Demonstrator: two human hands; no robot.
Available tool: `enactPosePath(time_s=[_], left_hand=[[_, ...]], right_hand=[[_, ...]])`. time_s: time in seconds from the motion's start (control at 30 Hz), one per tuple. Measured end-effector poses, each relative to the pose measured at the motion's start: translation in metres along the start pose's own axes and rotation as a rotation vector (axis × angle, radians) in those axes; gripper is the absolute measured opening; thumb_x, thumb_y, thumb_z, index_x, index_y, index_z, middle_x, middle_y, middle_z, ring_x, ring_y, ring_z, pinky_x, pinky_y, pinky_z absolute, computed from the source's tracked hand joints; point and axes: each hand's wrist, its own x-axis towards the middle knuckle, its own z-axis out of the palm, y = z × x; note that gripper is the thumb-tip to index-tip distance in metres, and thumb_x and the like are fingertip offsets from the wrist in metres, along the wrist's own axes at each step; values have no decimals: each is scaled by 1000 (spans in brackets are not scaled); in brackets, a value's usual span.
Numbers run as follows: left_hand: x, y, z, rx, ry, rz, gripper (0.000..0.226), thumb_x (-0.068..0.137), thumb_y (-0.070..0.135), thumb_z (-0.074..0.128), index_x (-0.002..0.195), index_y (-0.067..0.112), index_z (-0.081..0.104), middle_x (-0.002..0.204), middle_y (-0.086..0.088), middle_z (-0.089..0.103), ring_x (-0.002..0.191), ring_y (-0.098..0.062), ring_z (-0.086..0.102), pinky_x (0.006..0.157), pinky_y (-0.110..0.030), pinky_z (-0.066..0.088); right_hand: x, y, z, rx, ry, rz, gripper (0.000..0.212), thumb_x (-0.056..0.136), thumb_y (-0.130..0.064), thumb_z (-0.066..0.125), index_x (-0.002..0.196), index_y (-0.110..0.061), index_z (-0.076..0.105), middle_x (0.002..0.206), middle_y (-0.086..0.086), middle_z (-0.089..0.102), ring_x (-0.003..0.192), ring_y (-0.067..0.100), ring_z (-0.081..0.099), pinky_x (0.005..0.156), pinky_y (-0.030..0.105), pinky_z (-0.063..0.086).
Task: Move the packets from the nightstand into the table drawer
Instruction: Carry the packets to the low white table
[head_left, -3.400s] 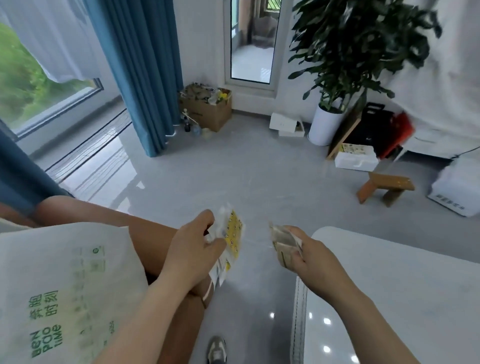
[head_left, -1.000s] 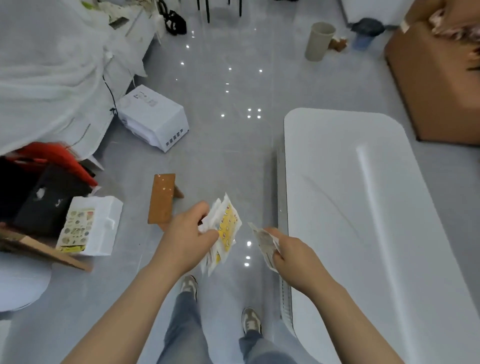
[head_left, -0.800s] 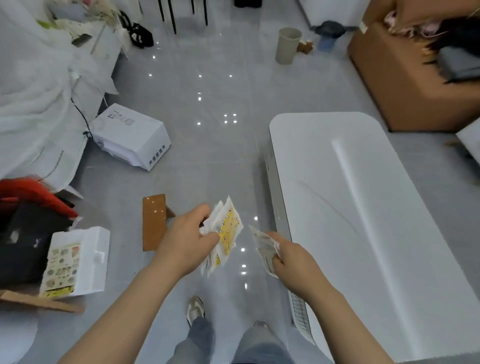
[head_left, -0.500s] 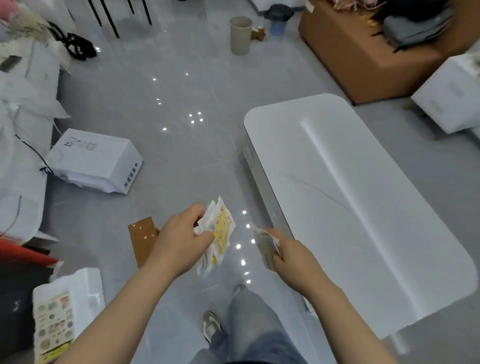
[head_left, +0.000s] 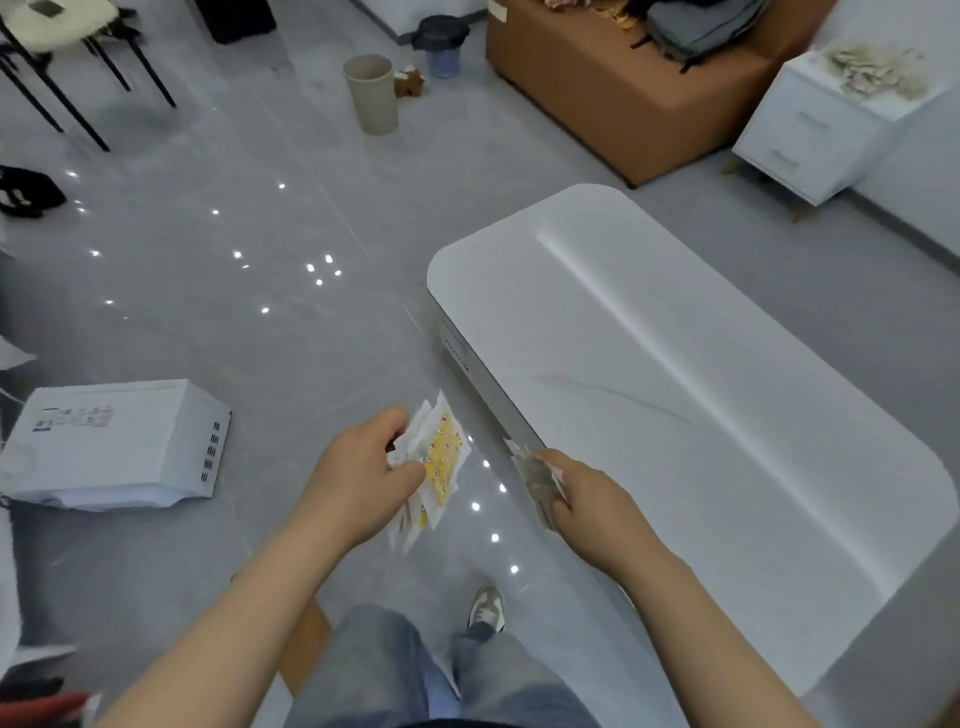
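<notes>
My left hand (head_left: 363, 480) grips a fanned bunch of white and yellow packets (head_left: 439, 460) above the grey floor. My right hand (head_left: 589, 501) grips a smaller bunch of pale packets (head_left: 535, 480) just at the near long edge of the white table (head_left: 701, 395). The table's side panel (head_left: 485, 389) faces me, and no open drawer shows. A white nightstand (head_left: 826, 130) with two drawers stands at the far right with a pale, shredded-looking heap (head_left: 878, 67) on top.
A white box (head_left: 114, 441) lies on the floor to the left. A beige cup (head_left: 371, 93), a dark-lidded cup (head_left: 444, 49) and a brown ottoman (head_left: 623, 88) stand beyond the table. Black chair legs (head_left: 93, 83) are at the top left. My legs and a shoe (head_left: 485, 608) are below.
The view has swung from the window and plant round to the table. Both hands keep their packets, and I have stepped closer along the table's left side.
</notes>
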Motion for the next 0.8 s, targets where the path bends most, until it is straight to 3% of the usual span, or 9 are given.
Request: enactPosePath(time_s=[0.17,0.43,0.57,0.7,0.8], left_hand=[[39,14,1,20,-103,92,22,74,10,60,74,10,38,60,3,40,54,-14,31,50,-29,25],[122,6,-6,35,-275,251,25,75,10,60,71,14,36,61,1,40,54,-15,31,50,-29,26],[163,-17,-14,67,-404,321,28,76,11,61,69,20,35,63,0,43,55,-16,32,50,-28,26],[203,-47,-30,123,-528,390,22,75,10,60,74,11,38,64,-2,44,56,-17,32,51,-29,26],[222,-61,-28,146,-566,434,21,74,9,60,74,10,38,63,-5,44,56,-17,32,51,-30,26]], right_hand=[[5,7,-5,38,53,106,35,100,-35,34,133,-41,42,101,-7,67,86,14,61,72,26,46],[35,-7,20,91,193,301,29,100,-33,34,124,-31,50,105,-6,64,91,16,57,68,24,39],[59,-32,50,127,264,421,30,98,-23,40,125,-32,49,121,-9,56,101,17,57,76,26,42],[83,-67,84,211,296,559,21,99,-25,41,116,-27,52,104,-7,56,90,14,51,67,24,31],[97,-76,97,243,332,625,13,98,-23,41,104,-28,50,97,-5,55,83,18,53,68,27,39]])
